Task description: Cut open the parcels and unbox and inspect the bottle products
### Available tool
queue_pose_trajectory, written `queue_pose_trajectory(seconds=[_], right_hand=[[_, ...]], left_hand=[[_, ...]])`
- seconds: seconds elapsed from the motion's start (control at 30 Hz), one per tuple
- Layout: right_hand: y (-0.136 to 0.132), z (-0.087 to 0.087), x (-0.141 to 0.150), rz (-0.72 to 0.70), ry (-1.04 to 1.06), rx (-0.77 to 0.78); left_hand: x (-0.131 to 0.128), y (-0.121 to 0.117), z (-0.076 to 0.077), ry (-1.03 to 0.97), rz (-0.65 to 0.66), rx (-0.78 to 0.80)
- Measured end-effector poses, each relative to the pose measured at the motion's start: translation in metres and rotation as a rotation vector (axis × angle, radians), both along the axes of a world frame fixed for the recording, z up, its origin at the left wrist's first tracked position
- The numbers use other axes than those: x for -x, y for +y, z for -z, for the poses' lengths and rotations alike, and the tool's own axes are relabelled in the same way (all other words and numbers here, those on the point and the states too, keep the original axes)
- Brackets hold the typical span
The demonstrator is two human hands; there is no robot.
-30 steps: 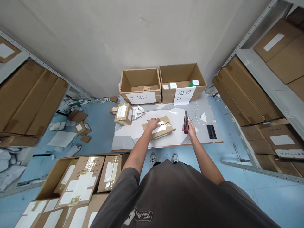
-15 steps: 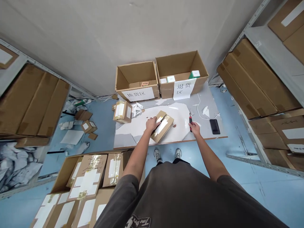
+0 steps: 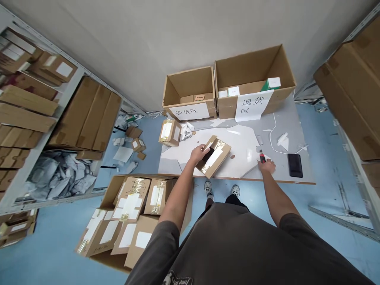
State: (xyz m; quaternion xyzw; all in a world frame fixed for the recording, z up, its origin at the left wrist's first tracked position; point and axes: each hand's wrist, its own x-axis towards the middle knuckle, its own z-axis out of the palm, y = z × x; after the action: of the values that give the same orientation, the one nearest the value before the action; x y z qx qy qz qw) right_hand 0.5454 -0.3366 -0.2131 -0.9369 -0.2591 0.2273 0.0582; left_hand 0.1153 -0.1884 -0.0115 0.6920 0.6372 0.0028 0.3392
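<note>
Brown cardboard, now gaping: on the box, only a narrow slit half a second ago, now a wide dark opening beside a raised flap. Resting at a slant on the table, near its front edge, with white label and shiny tape facing up. At the opening, the left hand, fingers over the cardboard edge; impossible to tell whether pinching it or merely pushing it back.

Still with the right hand, a red and black cutter: grip closed around the handle, low at the table, well apart from the box and left of the black phone. Too small to tell whether touching the tabletop.

Judging by the gap, probably enough cut for access from this side, with the inside apparently within reach of the left fingers; contents too dark to make out. Behind, side by side, two open cartons with paper signs, seemingly unchanged.
</note>
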Motion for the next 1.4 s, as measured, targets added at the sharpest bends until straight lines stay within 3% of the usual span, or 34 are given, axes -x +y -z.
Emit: queue_pose_trajectory(seconds=[0.2, 0.27, 0.43, 0.57, 0.63, 0.77, 0.9, 1.03, 1.23, 1.3, 1.4], right_hand=[[-0.006, -0.047, 0.013, 0.076, 0.034, -0.072], [-0.01, -0.064, 0.028, 0.035, 0.06, -0.136], [-0.004, -0.099, 0.116, -0.298, 0.348, -0.426], [0.022, -0.124, 0.202, -0.505, 0.331, -0.634], [0.036, -0.138, 0.233, -0.615, 0.239, -0.612], [0.053, -0.161, 0.27, -0.67, 0.118, -0.436], [0.058, -0.173, 0.293, -0.632, 0.024, -0.247], [0.058, -0.175, 0.307, -0.633, -0.027, -0.061], [0.055, -0.171, 0.302, -0.72, -0.061, -0.048], [0.056, -0.171, 0.296, -0.71, -0.037, -0.088], [0.057, -0.171, 0.281, -0.717, -0.01, -0.187]], left_hand=[[-0.001, 0.009, -0.003, 0.036, 0.016, 0.022], [-0.001, 0.014, -0.003, 0.042, 0.027, 0.034], [0.001, 0.02, 0.0, 0.015, 0.044, 0.045], [0.009, 0.02, 0.004, -0.087, 0.037, 0.031], [0.017, 0.023, 0.007, -0.172, 0.007, 0.0], [0.037, 0.032, 0.017, -0.292, -0.12, 0.005], [0.051, 0.034, 0.033, -0.315, -0.225, 0.012], [0.054, 0.022, 0.05, -0.337, -0.32, -0.024], [0.061, 0.002, 0.058, -0.326, -0.403, -0.089], [0.062, -0.001, 0.053, -0.234, -0.355, -0.191], [0.057, -0.003, 0.043, 0.015, -0.026, -0.355]])
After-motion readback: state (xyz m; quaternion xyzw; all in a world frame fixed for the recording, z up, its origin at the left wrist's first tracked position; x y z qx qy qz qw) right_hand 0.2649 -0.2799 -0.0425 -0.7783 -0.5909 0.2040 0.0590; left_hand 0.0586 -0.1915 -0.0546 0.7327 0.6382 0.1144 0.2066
